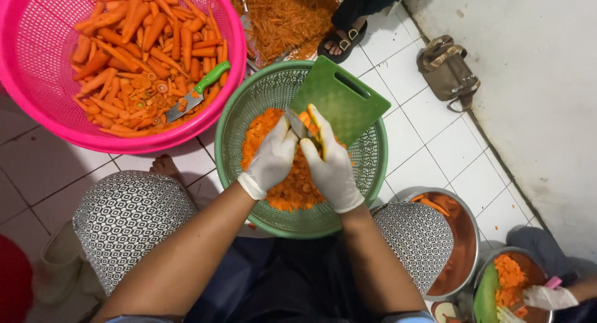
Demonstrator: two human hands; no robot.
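Observation:
Both my hands wear white gloves and meet over a green basket (236, 121) half filled with sliced carrot (292, 189). My left hand (272, 158) grips a knife (296, 124) whose blade points up between the hands. My right hand (329, 164) holds a piece of carrot (306, 119) against the blade. A green cutting board (345, 99) leans tilted on the basket's far rim, just behind my fingers.
A pink basket (37, 115) of carrot sticks holds a green-handled knife (198, 92) at upper left. Shredded carrot (289, 15) lies beyond, near another person's sandalled foot (342, 40). A brown bag (448, 71) sits at right. Metal bowls (469, 226) stand at lower right, where another person's gloved hand (547, 297) works.

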